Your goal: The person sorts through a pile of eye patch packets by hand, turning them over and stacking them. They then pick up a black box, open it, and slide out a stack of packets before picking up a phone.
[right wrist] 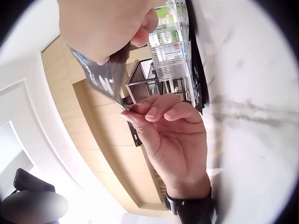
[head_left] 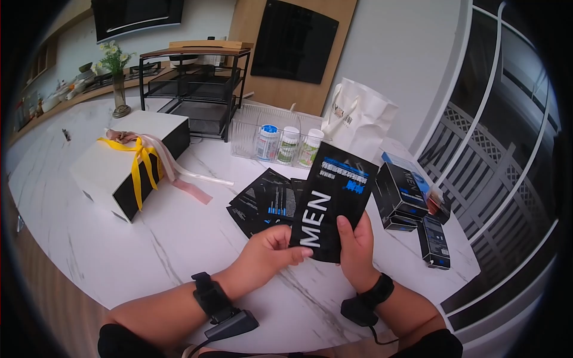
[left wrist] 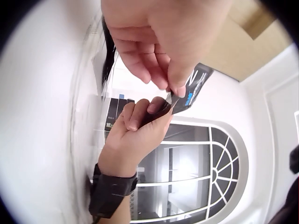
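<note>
Both hands hold a black sachet [head_left: 334,203] marked "MEN" in white, tilted above the marble table [head_left: 173,262]. My left hand [head_left: 271,253] pinches its lower left corner between thumb and fingertips. On the right, my right hand [head_left: 357,247] grips the lower edge, thumb over the printed front and fingers behind. In the left wrist view the sachet [left wrist: 191,91] shows partly edge-on between the two hands. Several similar black sachets [head_left: 262,200] lie fanned out on the table just beyond the left hand, partly hidden by the held one.
Black boxes [head_left: 406,191] are piled at the right. Behind the sachets stand a clear ribbed bin [head_left: 243,134] with white bottles and a white paper bag [head_left: 364,113]. A white box [head_left: 101,161] with yellow and pink ribbons [head_left: 143,161] sits left, near a black rack [head_left: 191,89] and a flower vase [head_left: 119,95].
</note>
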### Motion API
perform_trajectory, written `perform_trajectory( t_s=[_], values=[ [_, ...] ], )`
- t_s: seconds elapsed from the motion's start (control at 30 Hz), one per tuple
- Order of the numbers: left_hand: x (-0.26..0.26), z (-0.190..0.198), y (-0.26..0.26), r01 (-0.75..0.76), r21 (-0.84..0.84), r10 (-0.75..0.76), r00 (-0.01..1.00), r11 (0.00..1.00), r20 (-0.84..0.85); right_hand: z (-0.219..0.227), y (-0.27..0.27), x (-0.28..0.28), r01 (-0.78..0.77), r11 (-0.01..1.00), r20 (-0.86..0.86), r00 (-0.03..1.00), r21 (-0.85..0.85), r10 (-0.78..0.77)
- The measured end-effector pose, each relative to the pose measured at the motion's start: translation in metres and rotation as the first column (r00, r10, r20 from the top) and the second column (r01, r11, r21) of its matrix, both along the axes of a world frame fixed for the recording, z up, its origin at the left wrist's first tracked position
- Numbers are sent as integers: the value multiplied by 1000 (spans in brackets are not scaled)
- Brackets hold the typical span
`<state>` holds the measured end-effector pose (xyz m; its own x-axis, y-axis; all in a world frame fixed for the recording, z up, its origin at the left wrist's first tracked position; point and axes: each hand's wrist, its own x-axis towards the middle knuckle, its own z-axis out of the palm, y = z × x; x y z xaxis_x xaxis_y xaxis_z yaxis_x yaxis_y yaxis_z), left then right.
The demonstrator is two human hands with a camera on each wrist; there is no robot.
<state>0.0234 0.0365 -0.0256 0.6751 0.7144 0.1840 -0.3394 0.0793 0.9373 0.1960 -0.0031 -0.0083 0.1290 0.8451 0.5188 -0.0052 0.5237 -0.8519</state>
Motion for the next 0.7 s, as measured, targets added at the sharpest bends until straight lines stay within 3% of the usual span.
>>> perform_trajectory(
  t_s=[0.07, 0.1, 0.13, 0.2, 0.27, 0.3, 0.37, 0.43, 0.47, 0.5, 0.53, 0.6, 0.7],
  values=[
    [0, -2, 6, -102, -119, 115, 988, 988, 103, 5, -7, -2, 63, 984, -3, 998, -167, -64],
    [0, 7, 3, -162, -201, 182, 980, 966, 85, 5, -8, -2, 63, 984, -3, 998, -167, -64],
    [0, 3, 5, -162, -201, 181, 980, 966, 85, 4, -8, -2, 56, 989, 4, 998, -137, -56],
    [1, -9, 11, -111, -49, 112, 993, 993, 32, 0, -3, -1, 49, 993, 11, 999, -106, -49],
    [2, -4, 5, -64, -16, 63, 994, 998, -91, -13, 13, 3, 120, 979, 70, 989, 168, -133],
    [4, 5, -1, -38, -45, 36, 998, 998, -55, -9, 8, 3, 120, 979, 70, 989, 167, -133],
    [5, 6, -2, -12, -74, 10, 1000, 997, -19, 3, -5, 4, -48, 979, -77, 996, -200, 33],
    [3, 1, 4, -66, 70, 71, 995, 995, -74, -1, 4, 2, -38, 993, -83, 996, -111, 29],
    [2, 1, 3, -14, -49, 16, 999, 999, 37, -3, 7, 1, -26, 999, -89, 996, -20, 24],
    [0, 1, 4, -38, -11, 39, 997, 999, 66, -2, 6, 1, -26, 999, -88, 996, -19, 24],
    [-1, 1, 6, -63, 26, 60, 994, 998, 95, 0, 5, 0, -82, 995, -106, 991, -52, 76],
    [-1, 6, 4, -62, -85, 77, 980, 994, 186, 0, 3, 0, -137, 987, -127, 984, -82, 126],
    [-3, 9, 5, -140, -120, 162, 965, 983, 205, -8, -1, 3, -251, 941, 127, 950, -228, 285]
  ],
)
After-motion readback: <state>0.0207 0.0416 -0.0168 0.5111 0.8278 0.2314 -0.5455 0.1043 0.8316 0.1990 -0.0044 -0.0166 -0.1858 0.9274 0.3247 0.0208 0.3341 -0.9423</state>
